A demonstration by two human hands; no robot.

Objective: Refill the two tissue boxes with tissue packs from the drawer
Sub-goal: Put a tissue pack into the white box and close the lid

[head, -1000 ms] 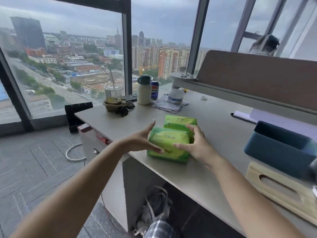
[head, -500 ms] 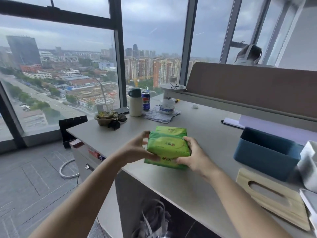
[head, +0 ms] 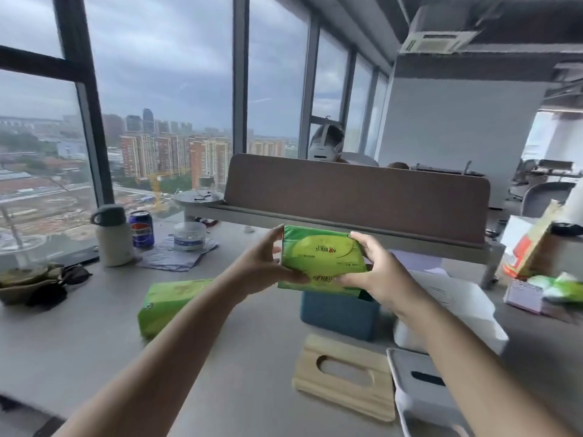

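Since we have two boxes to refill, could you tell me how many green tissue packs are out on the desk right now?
2. One tissue pack is held in both hands above the blue box; the other pack lies on the desk to its left. More may be hidden.

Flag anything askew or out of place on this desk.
Nothing damaged or spilled. The wooden lid lies flat on the desk, off the blue tissue box, and a second green tissue pack lies loose at left.
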